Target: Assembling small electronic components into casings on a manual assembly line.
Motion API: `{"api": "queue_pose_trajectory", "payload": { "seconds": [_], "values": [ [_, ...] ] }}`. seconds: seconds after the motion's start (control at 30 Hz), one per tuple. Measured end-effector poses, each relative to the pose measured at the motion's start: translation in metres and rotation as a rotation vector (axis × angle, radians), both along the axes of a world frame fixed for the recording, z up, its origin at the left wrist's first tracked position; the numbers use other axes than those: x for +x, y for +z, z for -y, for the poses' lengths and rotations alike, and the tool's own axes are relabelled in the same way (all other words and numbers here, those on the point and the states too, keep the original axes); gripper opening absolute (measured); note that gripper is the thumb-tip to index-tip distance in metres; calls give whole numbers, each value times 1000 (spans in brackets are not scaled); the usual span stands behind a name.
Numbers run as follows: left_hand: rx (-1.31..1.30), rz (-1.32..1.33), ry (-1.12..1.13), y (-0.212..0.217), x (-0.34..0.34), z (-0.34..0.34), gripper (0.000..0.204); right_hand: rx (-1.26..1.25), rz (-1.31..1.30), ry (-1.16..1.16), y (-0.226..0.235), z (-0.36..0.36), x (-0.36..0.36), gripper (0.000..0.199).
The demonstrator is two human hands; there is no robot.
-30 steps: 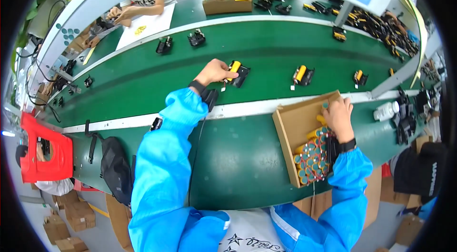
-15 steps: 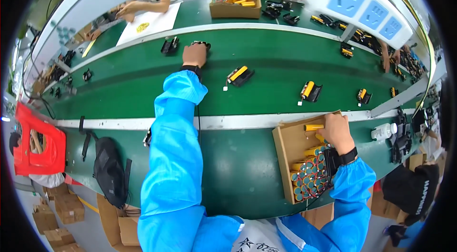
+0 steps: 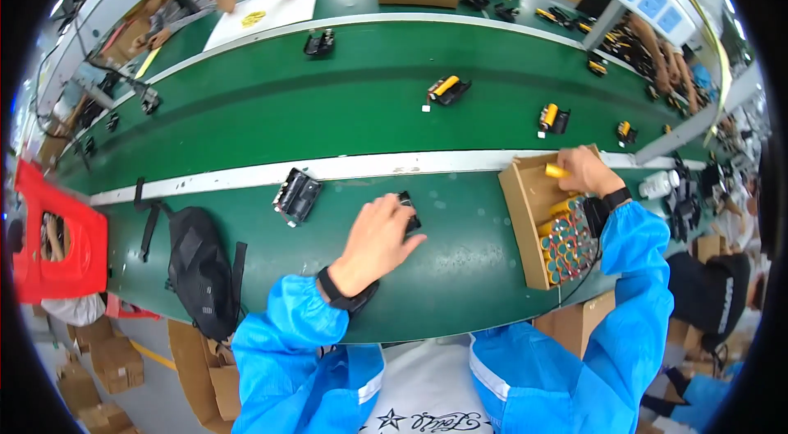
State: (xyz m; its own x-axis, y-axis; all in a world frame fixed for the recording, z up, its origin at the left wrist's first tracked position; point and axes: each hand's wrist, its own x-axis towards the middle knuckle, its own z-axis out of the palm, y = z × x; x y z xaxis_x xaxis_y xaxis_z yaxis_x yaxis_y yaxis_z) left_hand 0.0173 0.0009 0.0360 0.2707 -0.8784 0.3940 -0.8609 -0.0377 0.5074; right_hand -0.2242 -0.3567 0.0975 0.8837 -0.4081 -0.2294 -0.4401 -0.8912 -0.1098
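Note:
My left hand [image 3: 373,239] is over the near green table, its fingers closed over a black plastic case [image 3: 409,212] that they partly hide. Left of it, against the white rail, lies an open black case [image 3: 297,196] with a small white connector. On the right, my right hand [image 3: 588,171] grips a yellow battery cell [image 3: 556,171] by one end at the far part of a cardboard box [image 3: 520,225]. Several more yellow cells [image 3: 566,249] stand packed in that box, their ends showing. Both wrists wear black bands.
Beyond the white rail [image 3: 361,166], a green belt carries black cases with yellow cells [image 3: 447,89] and a dark case [image 3: 319,43]. A black bag [image 3: 201,270] and red stool [image 3: 61,229] are left; a white bottle [image 3: 659,184] is right. Co-workers sit across.
My left hand has come back from the belt to the near table with a black case. My right hand has lifted a yellow cell slightly. The view has shifted.

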Motion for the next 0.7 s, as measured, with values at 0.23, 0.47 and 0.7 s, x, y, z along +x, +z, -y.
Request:
{"api": "queue_pose_trajectory", "payload": {
  "seconds": [0.23,0.47,0.7],
  "values": [
    [-103,-577,-104,23,8,-26,26,393,565,-214,63,-149,26,30],
    [-26,-1335,-280,-15,12,-34,24,586,559,-42,-18,-260,72,44],
    [-42,-843,-353,-21,37,-34,29,1585,507,-299,-73,-275,107,18]
  ]
}}
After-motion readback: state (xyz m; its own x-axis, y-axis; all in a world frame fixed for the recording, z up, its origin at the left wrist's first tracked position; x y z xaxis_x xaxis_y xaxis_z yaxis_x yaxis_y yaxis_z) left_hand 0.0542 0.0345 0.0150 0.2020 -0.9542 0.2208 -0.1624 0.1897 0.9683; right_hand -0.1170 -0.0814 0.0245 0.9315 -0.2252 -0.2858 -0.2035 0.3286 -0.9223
